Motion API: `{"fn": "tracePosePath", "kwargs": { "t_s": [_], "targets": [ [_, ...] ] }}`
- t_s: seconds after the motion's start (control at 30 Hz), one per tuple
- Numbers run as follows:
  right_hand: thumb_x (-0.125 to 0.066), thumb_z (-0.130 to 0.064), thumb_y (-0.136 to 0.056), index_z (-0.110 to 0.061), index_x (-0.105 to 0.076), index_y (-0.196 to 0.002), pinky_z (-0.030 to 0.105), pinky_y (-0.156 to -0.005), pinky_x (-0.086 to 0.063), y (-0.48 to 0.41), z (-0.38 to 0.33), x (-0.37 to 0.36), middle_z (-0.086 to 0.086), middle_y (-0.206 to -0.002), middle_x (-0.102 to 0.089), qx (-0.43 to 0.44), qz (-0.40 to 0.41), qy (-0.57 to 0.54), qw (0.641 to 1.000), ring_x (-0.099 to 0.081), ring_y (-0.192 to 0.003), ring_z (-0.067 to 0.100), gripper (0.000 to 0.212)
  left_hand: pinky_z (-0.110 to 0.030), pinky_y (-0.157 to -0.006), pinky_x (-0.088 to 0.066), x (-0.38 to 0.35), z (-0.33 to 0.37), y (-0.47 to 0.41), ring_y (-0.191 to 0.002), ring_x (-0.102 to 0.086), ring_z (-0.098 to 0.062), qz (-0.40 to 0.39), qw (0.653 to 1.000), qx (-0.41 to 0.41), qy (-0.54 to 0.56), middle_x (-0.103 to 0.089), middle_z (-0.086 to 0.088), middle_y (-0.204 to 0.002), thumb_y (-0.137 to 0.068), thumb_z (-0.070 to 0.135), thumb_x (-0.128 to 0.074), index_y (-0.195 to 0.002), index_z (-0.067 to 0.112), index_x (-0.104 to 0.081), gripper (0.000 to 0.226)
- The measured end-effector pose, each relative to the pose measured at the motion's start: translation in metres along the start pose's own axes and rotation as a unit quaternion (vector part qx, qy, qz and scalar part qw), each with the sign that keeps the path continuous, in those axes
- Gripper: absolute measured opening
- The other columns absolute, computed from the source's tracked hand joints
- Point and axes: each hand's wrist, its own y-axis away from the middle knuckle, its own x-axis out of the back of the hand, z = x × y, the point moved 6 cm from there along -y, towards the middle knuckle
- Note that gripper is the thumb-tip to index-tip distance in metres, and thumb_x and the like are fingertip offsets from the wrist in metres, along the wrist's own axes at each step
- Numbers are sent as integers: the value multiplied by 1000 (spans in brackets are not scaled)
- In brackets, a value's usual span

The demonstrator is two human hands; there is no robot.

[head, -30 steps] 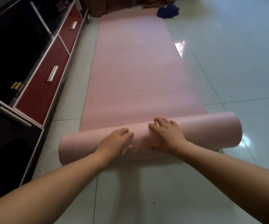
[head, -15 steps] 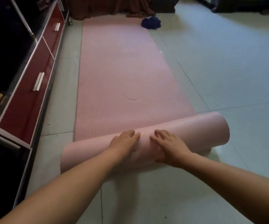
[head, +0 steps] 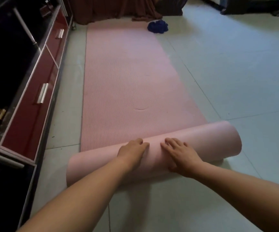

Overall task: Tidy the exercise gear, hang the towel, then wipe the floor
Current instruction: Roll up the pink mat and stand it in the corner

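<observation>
A pink exercise mat lies along the tiled floor, its near end rolled into a thick roll that runs across the view. My left hand presses flat on top of the roll near its middle. My right hand presses on the roll just to the right, fingers straight and pointing away from me. A crumpled blue towel lies on the floor at the mat's far right corner.
A low red and black cabinet with metal drawer handles runs along the left side, close to the mat. Brown fabric hangs at the far end. Pale floor tiles stretch to the right.
Both hands have pushed the roll a little further along the mat. The view has lifted, showing more of the far end and the brown fabric.
</observation>
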Motion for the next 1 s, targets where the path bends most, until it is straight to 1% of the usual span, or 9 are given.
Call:
{"fn": "tracePosePath", "kwargs": {
  "t_s": [0.1,0.33,0.47,0.57,0.67,0.77,0.83,0.9,1.0],
  "targets": [
    [-69,-47,-73,-22,-16,-144,43,-100,-33,-23,6,6,3,-149,-19,-3,0,-20,1000,-22,-134,25,91,-42,-92,-45,2,-11,6,-122,-41,-29,-2,1000,20,2,-38,-6,-137,-89,27,-51,-131,21,-41,43],
    [-72,-46,-71,-29,-28,-141,42,-102,-35,-75,35,28,0,-148,-25,38,-8,-73,997,-29,-134,23,83,-40,-102,-37,13,-32,1,-131,-32,-25,36,996,76,-42,-29,-5,-145,-86,45,-56,-139,21,-32,63],
    [-69,-47,-75,-33,-30,-141,40,-103,-36,-92,50,39,-1,-147,-30,70,17,-114,991,-34,-131,23,79,-35,-110,-26,16,-22,-17,-140,-19,-21,5,995,67,-70,-15,-3,-154,-77,53,-64,-146,25,-19,87],
    [-65,-47,-79,-31,-32,-140,39,-104,-33,-93,56,39,0,-146,-31,85,36,-135,986,-33,-131,23,72,-34,-112,-23,17,-14,-32,-141,-14,-21,-29,993,62,-96,-10,-3,-156,-75,48,-68,-148,25,-13,94],
    [-62,-53,-79,-24,-30,-140,44,-105,-28,-91,47,36,4,-146,-28,119,53,-103,986,-28,-132,25,75,-32,-111,-25,25,-17,-42,-141,-15,-20,-32,992,70,-104,-11,-3,-156,-78,43,-68,-148,26,-11,92],
    [-67,-63,-68,-15,-18,-143,53,-105,-23,-98,31,32,8,-148,-20,133,47,-45,989,-23,-132,29,102,-33,-110,-28,32,-26,-49,-140,-18,-20,-14,991,87,-102,-13,-2,-155,-82,38,-65,-147,27,-14,84],
    [-71,-62,-63,-11,-11,-145,55,-104,-23,-108,24,31,9,-149,-15,133,28,-10,991,-22,-132,31,113,-35,-110,-29,33,-29,-54,-140,-18,-20,-14,991,97,-93,-14,-1,-155,-84,37,-63,-147,28,-17,79],
    [-73,-60,-62,-11,-15,-144,52,-101,-28,-119,23,34,8,-145,-22,127,15,-9,992,-27,-129,30,111,-36,-110,-29,33,-32,-58,-140,-19,-20,-11,992,99,-72,-15,-2,-155,-86,36,-61,-147,27,-18,75],
    [-73,-57,-61,-16,-30,-134,48,-95,-33,-128,26,41,5,-135,-35,114,7,-46,992,-36,-122,27,94,-35,-111,-28,34,-37,-58,-140,-20,-21,8,995,87,-52,-17,-2,-154,-88,35,-56,-146,26,-20,69]
  ]
}}
